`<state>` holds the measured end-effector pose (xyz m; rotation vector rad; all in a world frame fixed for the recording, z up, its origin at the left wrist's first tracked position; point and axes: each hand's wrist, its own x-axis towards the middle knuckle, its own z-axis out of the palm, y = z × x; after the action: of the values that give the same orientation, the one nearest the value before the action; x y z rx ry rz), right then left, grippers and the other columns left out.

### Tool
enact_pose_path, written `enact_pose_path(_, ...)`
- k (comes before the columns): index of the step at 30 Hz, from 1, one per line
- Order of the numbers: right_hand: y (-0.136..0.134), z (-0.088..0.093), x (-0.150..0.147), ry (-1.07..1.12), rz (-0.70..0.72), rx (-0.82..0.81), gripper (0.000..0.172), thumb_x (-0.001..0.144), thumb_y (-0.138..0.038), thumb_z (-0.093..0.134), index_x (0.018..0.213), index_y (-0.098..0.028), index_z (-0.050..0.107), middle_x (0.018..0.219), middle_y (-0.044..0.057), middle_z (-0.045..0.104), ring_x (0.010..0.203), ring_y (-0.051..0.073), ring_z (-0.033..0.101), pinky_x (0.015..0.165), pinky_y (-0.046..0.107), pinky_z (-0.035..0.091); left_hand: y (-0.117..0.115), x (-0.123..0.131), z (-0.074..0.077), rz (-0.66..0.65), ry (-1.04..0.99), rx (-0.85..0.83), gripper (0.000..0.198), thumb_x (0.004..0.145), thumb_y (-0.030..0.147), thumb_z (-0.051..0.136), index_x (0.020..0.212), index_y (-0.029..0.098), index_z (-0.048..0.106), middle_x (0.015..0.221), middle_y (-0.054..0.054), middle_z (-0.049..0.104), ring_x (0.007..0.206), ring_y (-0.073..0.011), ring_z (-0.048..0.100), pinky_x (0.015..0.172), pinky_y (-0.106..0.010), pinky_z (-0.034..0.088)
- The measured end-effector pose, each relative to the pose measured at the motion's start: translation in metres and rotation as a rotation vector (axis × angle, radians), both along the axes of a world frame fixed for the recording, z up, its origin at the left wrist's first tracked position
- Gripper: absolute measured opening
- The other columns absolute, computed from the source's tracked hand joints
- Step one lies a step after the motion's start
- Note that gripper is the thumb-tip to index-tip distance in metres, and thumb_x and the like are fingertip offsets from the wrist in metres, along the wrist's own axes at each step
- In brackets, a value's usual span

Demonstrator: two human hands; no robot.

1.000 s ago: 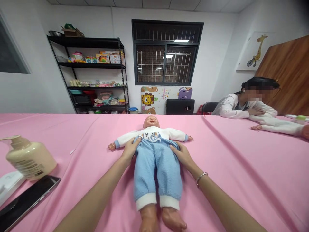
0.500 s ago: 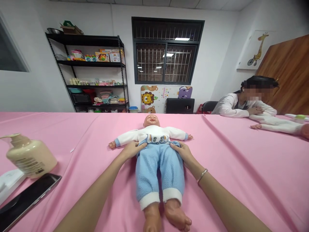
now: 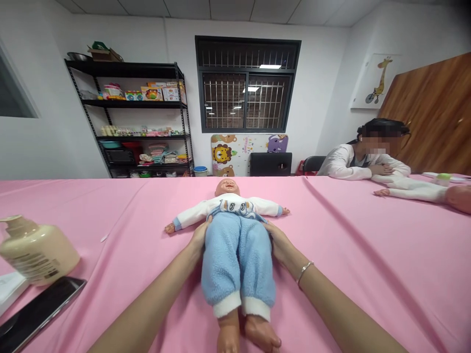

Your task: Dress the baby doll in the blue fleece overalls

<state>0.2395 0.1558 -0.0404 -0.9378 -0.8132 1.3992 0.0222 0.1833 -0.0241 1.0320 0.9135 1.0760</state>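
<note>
A baby doll (image 3: pixel 228 188) lies on its back with its feet towards me. It wears a white top (image 3: pixel 200 212) with blue cuffs and an animal-face print, and fluffy light-blue trousers (image 3: pixel 222 255) with white cuffs; its feet are bare. At the doll's waist on the left, my left hand (image 3: pixel 200 235) is closed on the edge of the clothing, its fingertips partly hidden behind the trousers. Across from it, my right hand (image 3: pixel 280 239) pinches the clothing at the other hip. Which layer each hand grips, top hem or waistband, I cannot tell.
A pink cloth (image 3: pixel 353 255) covers the table. On the left are a pump bottle (image 3: pixel 42 252), a dark phone (image 3: pixel 40 314) and a white object (image 3: pixel 11 293). To the right, a person (image 3: pixel 340 162) sits by another doll (image 3: pixel 415 189). A shelf rack (image 3: pixel 125 103) stands behind.
Both hands have slid from the front of the waist outward and down to the doll's sides. The thumbs no longer lie over the front of the trousers. The view has tilted up slightly.
</note>
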Motion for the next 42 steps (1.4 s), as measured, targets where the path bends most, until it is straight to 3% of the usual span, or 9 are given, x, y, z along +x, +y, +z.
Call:
enact_pose_path(8, 0.009, -0.006, 0.01, 0.09, 0.086, -0.041, 0.031, 0.076, -0.041, 0.051, 0.094, -0.018, 0.064, 0.1, 0.006, 0.065, 0.096, 0.023, 0.059, 0.086, 0.034, 0.047, -0.004, -0.027, 0.026, -0.338, 0.416, 0.288, 0.03, 0.068, 0.046, 0.068, 0.077, 0.017, 0.065, 0.072, -0.001, 0.063, 0.068, -0.0175, 0.056, 0.062, -0.026, 0.046)
enact_pose_path(11, 0.013, -0.01, 0.014, -0.046, 0.044, 0.032, 0.033, 0.072, -0.041, 0.055, 0.092, -0.017, 0.065, 0.094, 0.007, 0.066, 0.092, 0.024, 0.059, 0.08, 0.035, 0.048, 0.007, -0.043, 0.03, -0.126, 0.426, 0.302, 0.041, 0.065, 0.054, 0.066, 0.072, 0.013, 0.063, 0.059, 0.001, 0.055, 0.053, -0.0129, 0.048, 0.048, -0.022, 0.037)
enact_pose_path(15, 0.019, -0.012, 0.021, -0.21, -0.098, 0.144, 0.02, 0.062, -0.035, 0.064, 0.073, -0.019, 0.063, 0.076, 0.001, 0.064, 0.074, 0.019, 0.055, 0.065, 0.029, 0.045, 0.016, -0.043, 0.022, 0.118, 0.324, 0.374, 0.048, 0.068, 0.058, 0.062, 0.082, 0.012, 0.062, 0.065, 0.0, 0.057, 0.06, -0.0141, 0.051, 0.055, -0.023, 0.041)
enact_pose_path(18, 0.019, -0.007, 0.024, -0.211, -0.16, 0.218, 0.021, 0.061, -0.037, 0.066, 0.063, -0.019, 0.055, 0.064, -0.002, 0.056, 0.063, 0.014, 0.049, 0.058, 0.025, 0.039, 0.013, -0.03, 0.015, 0.079, 0.358, 0.442, 0.044, 0.072, 0.053, 0.06, 0.093, 0.014, 0.061, 0.088, -0.004, 0.063, 0.083, -0.0201, 0.057, 0.072, -0.027, 0.045)
enact_pose_path(22, 0.014, 0.004, 0.017, -0.19, -0.149, 0.255, 0.024, 0.064, -0.039, 0.062, 0.08, -0.021, 0.059, 0.08, -0.001, 0.062, 0.078, 0.017, 0.054, 0.07, 0.027, 0.042, 0.003, -0.012, 0.013, -0.015, 0.347, 0.48, 0.043, 0.079, 0.044, 0.052, 0.112, 0.016, 0.056, 0.117, -0.007, 0.057, 0.111, -0.0242, 0.048, 0.095, -0.033, 0.038)
enact_pose_path(26, 0.01, 0.012, 0.012, -0.458, -0.153, 0.299, 0.028, 0.069, -0.038, 0.056, 0.089, -0.019, 0.062, 0.097, 0.002, 0.063, 0.097, 0.023, 0.052, 0.085, 0.033, 0.039, -0.007, -0.011, 0.025, -0.118, 0.42, 0.466, 0.039, 0.079, 0.039, 0.052, 0.11, 0.017, 0.059, 0.115, -0.006, 0.059, 0.11, -0.0258, 0.05, 0.098, -0.037, 0.036)
enact_pose_path(31, 0.009, 0.014, 0.017, -0.567, -0.048, 0.324, 0.023, 0.069, -0.034, 0.055, 0.081, -0.017, 0.062, 0.086, 0.002, 0.064, 0.088, 0.023, 0.053, 0.081, 0.035, 0.039, -0.013, -0.015, 0.038, -0.276, 0.467, 0.443, 0.037, 0.078, 0.043, 0.054, 0.103, 0.018, 0.063, 0.104, -0.004, 0.064, 0.103, -0.0265, 0.053, 0.092, -0.036, 0.039)
enact_pose_path(39, -0.008, 0.044, 0.027, -0.082, 0.181, 0.224, 0.041, 0.058, -0.032, 0.074, 0.094, -0.021, 0.058, 0.088, 0.002, 0.064, 0.08, 0.017, 0.058, 0.072, 0.026, 0.043, -0.018, 0.003, 0.039, 0.01, 0.342, 0.583, 0.033, 0.073, 0.042, 0.06, 0.09, 0.014, 0.061, 0.087, -0.003, 0.064, 0.084, -0.0213, 0.056, 0.074, -0.028, 0.044)
enact_pose_path(42, -0.005, 0.042, 0.024, -0.068, 0.133, 0.234, 0.044, 0.055, -0.031, 0.078, 0.092, -0.022, 0.058, 0.087, 0.0, 0.066, 0.08, 0.015, 0.059, 0.075, 0.025, 0.044, -0.012, 0.004, 0.033, 0.067, 0.316, 0.608, 0.03, 0.072, 0.039, 0.061, 0.09, 0.015, 0.061, 0.089, -0.003, 0.063, 0.087, -0.0204, 0.056, 0.077, -0.028, 0.043)
